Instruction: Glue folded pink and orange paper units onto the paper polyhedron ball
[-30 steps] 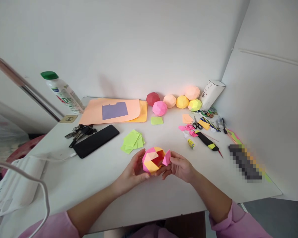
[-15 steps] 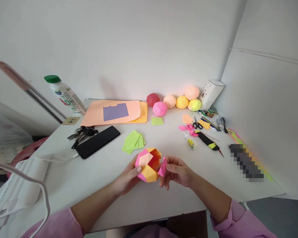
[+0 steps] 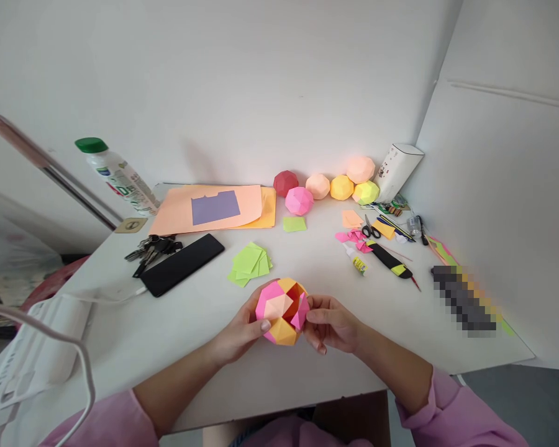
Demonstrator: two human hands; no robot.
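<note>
Ball (image 3: 276,305), pink/peach/yellow paper, is between both hands over table (image 3: 261,388), near front edge; can't tell if its underside touches. Hole on its R side, inside dark, mostly blocked. L hand (image 3: 243,329) grasps ball, thumb on front; other fingers mostly hidden behind it. R hand (image 3: 336,324) pinches pink pc (image 3: 300,312) btwn thumb + fingers, right at the hole; unclear if pc is slotted in or just touching. Green notes (image 3: 250,264) lie just behind ball, overlapping, count n/c. Pink scraps (image 3: 354,238) bunched, shapes hard to sep. Glue (image 3: 355,259) label too small to read. Dark item (image 3: 466,301) far R pixelated, no ID. Both sleeves (image 3: 461,410) cut off at bottom. Red item (image 3: 58,279) at L partly hidden by table.
</note>
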